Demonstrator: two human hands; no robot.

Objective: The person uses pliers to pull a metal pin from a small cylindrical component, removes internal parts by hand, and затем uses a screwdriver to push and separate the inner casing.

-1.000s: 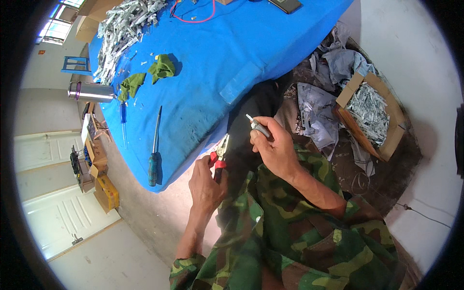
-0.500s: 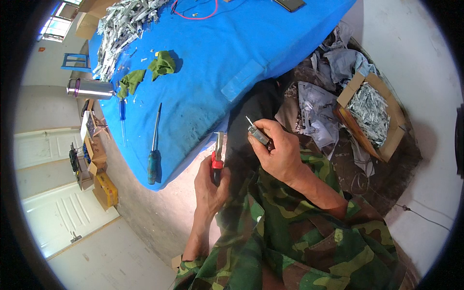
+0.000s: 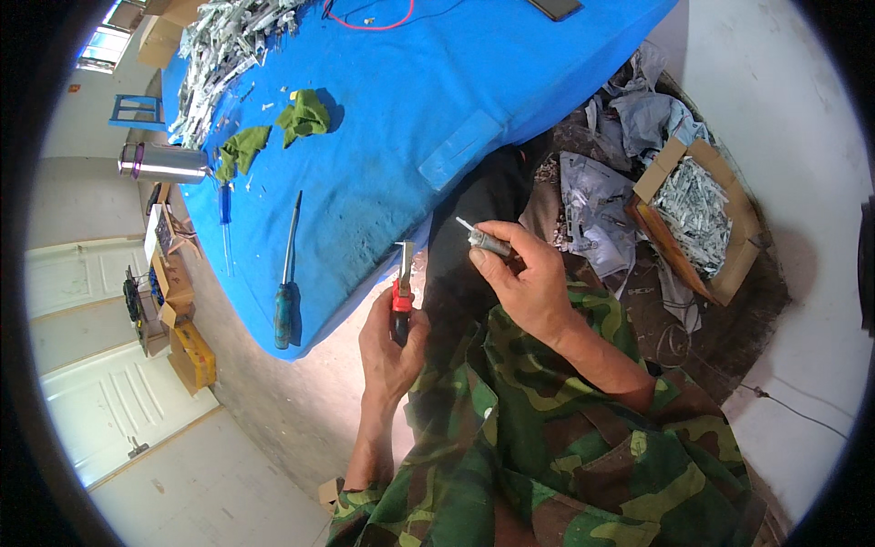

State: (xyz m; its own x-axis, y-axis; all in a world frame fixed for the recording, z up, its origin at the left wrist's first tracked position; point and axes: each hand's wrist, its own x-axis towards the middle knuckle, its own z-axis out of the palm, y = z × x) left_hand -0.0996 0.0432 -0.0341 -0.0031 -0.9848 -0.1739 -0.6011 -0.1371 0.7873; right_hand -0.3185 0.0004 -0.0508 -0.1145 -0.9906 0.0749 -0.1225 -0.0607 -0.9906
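My left hand (image 3: 386, 351) is closed around the red-and-black handles of a pair of pliers (image 3: 402, 296), whose metal jaws point away from me. A thin, light-coloured bit shows at the jaw tips, too small to name. Between thumb and fingers of my right hand (image 3: 533, 290) is a small silvery metal cylinder with a thin shaft (image 3: 488, 242), which looks like a small motor. Its shaft points up and left, apart from the pliers. Both hands are over my lap, close to the near edge of the blue-covered table (image 3: 383, 118).
On the table lie a screwdriver (image 3: 288, 283), a blue-handled screwdriver (image 3: 225, 208), green cloths (image 3: 303, 117), a metal flask (image 3: 169, 164), a heap of silvery strips (image 3: 223, 64) and a dark phone-like slab (image 3: 554, 7). An open cardboard box (image 3: 747, 242) of similar strips stands right, beside plastic bags (image 3: 597, 210).
My right hand has turned the small metal cylinder so that it lies flatter, its shaft leaning further left. The pliers in my left hand have shifted slightly left.
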